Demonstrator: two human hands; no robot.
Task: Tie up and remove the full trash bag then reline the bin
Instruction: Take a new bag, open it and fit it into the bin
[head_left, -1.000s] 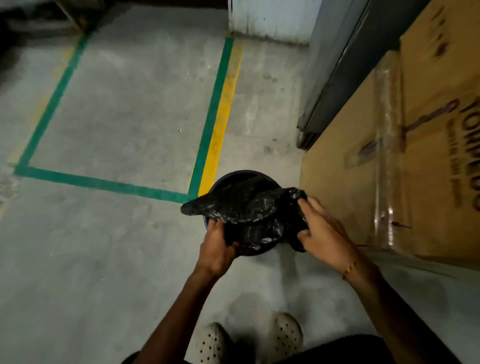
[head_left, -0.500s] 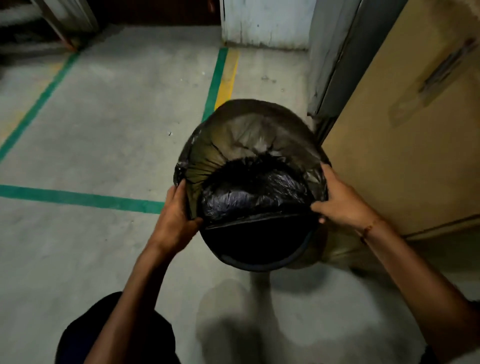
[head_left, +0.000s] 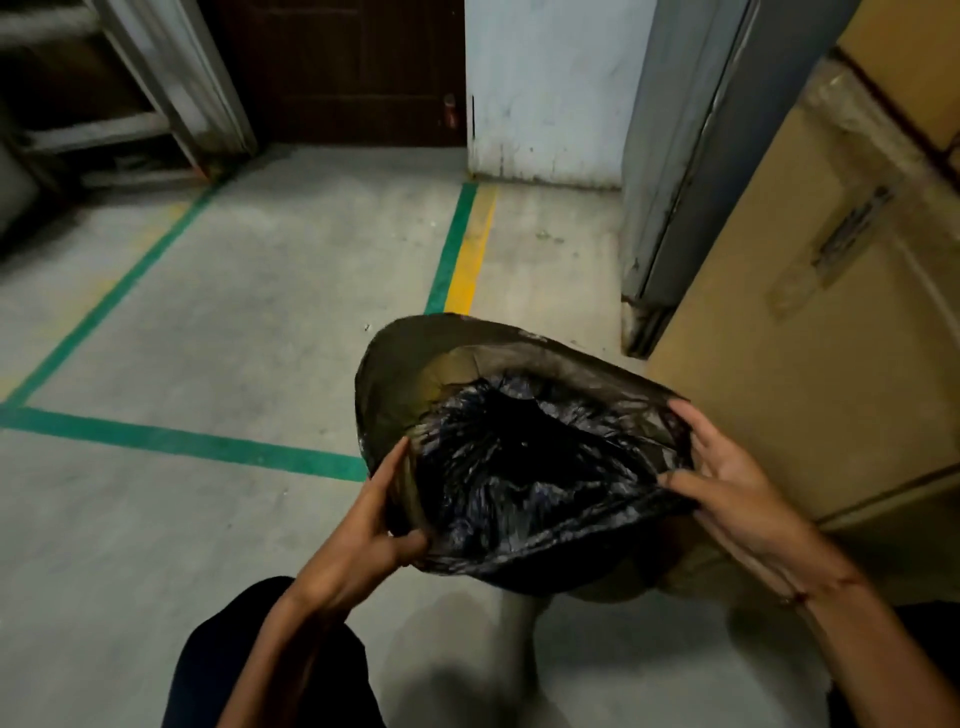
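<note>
The black trash bag (head_left: 519, 457) is held open-mouthed above the concrete floor (head_left: 218, 338), just beside the cardboard box (head_left: 810, 364), its thin rim stretched into a wide loop and its crumpled body sagging inside. The left hand (head_left: 363, 535) pinches the near-left rim, thumb inside and fingers outside, forearm rising from the lower frame. The right hand (head_left: 737, 483) pinches the right rim between thumb and spread fingers, palm facing up. Both grips are clenched on plastic. Half a second ago the bag was stretched over the bin's mouth; now no bin rim shows beneath it and the mouth has widened to the right.
</note>
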